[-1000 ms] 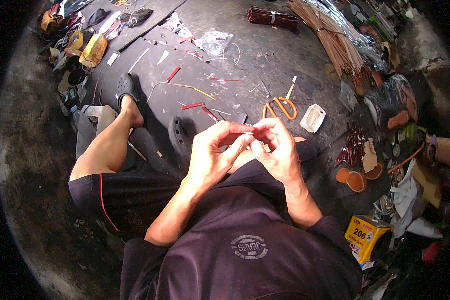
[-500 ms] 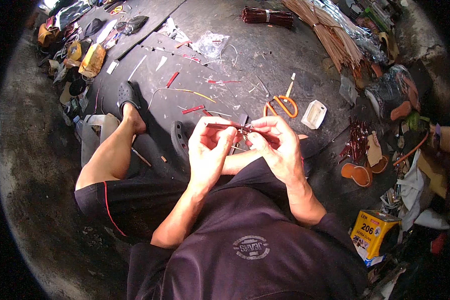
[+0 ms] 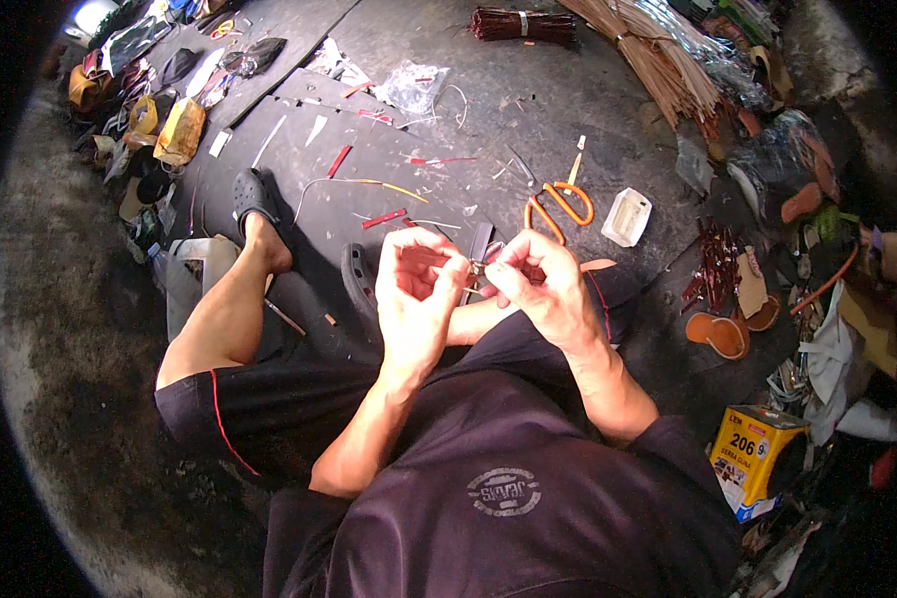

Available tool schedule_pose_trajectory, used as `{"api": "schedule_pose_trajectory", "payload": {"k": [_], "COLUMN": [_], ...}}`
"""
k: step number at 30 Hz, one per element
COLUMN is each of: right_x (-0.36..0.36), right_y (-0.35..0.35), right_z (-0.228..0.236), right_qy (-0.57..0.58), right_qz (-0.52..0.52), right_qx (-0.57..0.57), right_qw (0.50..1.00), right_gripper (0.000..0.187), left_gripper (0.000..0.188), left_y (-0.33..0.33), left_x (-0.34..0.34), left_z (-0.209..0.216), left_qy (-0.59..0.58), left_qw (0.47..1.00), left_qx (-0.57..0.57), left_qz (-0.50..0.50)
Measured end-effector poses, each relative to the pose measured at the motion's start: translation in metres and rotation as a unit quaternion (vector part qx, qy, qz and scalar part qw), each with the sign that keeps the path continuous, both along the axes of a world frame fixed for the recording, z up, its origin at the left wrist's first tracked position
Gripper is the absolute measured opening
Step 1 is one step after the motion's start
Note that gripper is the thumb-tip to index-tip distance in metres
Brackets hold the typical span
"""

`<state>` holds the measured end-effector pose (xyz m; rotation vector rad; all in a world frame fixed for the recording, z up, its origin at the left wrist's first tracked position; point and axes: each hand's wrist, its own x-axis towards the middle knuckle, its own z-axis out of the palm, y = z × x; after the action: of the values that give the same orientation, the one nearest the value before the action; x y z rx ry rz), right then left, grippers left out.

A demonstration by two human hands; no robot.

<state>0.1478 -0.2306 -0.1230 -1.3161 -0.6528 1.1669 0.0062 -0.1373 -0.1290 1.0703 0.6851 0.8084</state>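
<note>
Above my lap, my left hand (image 3: pixel 414 304) and my right hand (image 3: pixel 548 299) are raised close together, fingers curled and thumbs pressed in. A narrow dark red strap (image 3: pixel 425 256) lies in the left fingers; part of it is hidden. Between the fingertips shows a small shiny metal piece (image 3: pixel 476 267), perhaps a buckle, pinched by the right hand. Just beyond on the floor lie orange-handled scissors (image 3: pixel 558 206), with a white plastic dish (image 3: pixel 627 217) to their right. Short red strips (image 3: pixel 384 218) are scattered to the left.
A bound bundle of dark red strips (image 3: pixel 523 26) lies at the far side, with long brown strips (image 3: pixel 658 62) to its right. Brown soles (image 3: pixel 718 336) and a yellow tin (image 3: pixel 757 458) stand at the right. A dark clog (image 3: pixel 256 197) is on my foot; clutter lines the left.
The strap, earlier stretched level between both hands, now shows mostly in the left hand. The right hand has turned slightly at the metal piece. The view has shifted a little.
</note>
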Motion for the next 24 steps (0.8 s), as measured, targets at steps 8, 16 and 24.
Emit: {"api": "schedule_pose_trajectory", "payload": {"k": [8, 16, 24], "right_x": [0.018, 0.015, 0.017], "right_y": [-0.006, 0.002, 0.001], "right_z": [-0.006, -0.003, -0.01], "right_qy": [-0.008, -0.043, 0.209], "right_qz": [0.049, 0.067, 0.046], "right_qx": [0.029, -0.029, -0.008], "right_qw": [0.998, 0.996, 0.977], "right_gripper": [0.019, 0.018, 0.018], "left_gripper": [0.03, 0.033, 0.019], "left_y": [0.004, -0.003, 0.006], "left_x": [0.004, 0.004, 0.001], "left_z": [0.001, -0.003, -0.012], "left_qy": [0.024, 0.053, -0.029], "left_qw": [0.997, 0.998, 0.99], "left_qx": [-0.075, 0.039, -0.136], "left_qz": [-0.003, 0.01, -0.021]}}
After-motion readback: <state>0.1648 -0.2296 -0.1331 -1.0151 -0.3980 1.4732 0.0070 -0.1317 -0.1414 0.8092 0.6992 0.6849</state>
